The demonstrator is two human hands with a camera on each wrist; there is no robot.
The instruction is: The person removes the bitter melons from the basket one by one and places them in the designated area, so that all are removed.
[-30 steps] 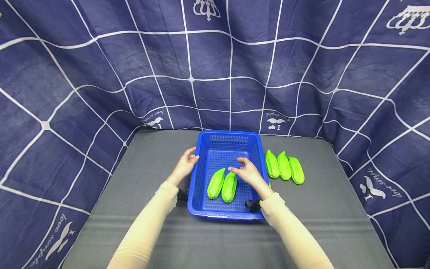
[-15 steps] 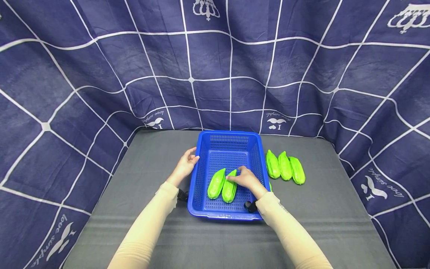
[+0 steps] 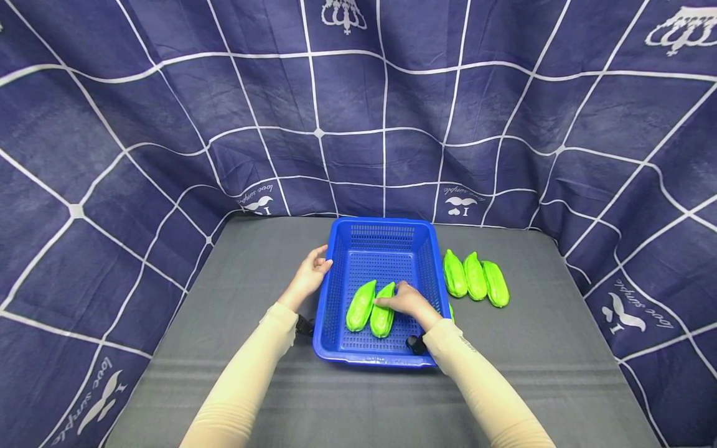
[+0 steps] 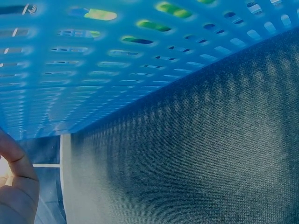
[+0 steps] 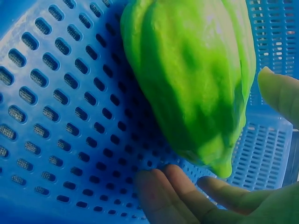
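Observation:
Two glossy, bright green ridged gourd-like vegetables lie side by side in a blue perforated plastic basket [image 3: 381,225]. My right hand [image 3: 409,300] reaches into the basket over the narrow end of the right gourd [image 3: 382,320]. In the right wrist view the fingers [image 5: 187,196] spread past the gourd's stem tip, and the thumb [image 5: 282,95] stands just off its side. The left gourd [image 3: 360,306] lies untouched next to it. My left hand [image 3: 308,274] is at the outside of the basket's left wall, fingers slightly bent; whether it touches the rim is hard to tell.
Right of the basket, three similar green gourds [image 3: 475,277] lie in a row on the grey table [image 3: 538,348]. A bit of another green thing [image 3: 451,312] shows beside the basket's right wall. A blue curtain with white lines [image 3: 358,99] encloses the back and sides.
My right hand has come lower and slightly toward me, its thumb and fingers now on either side of the right gourd's narrow end. The left hand and the basket have stayed put.

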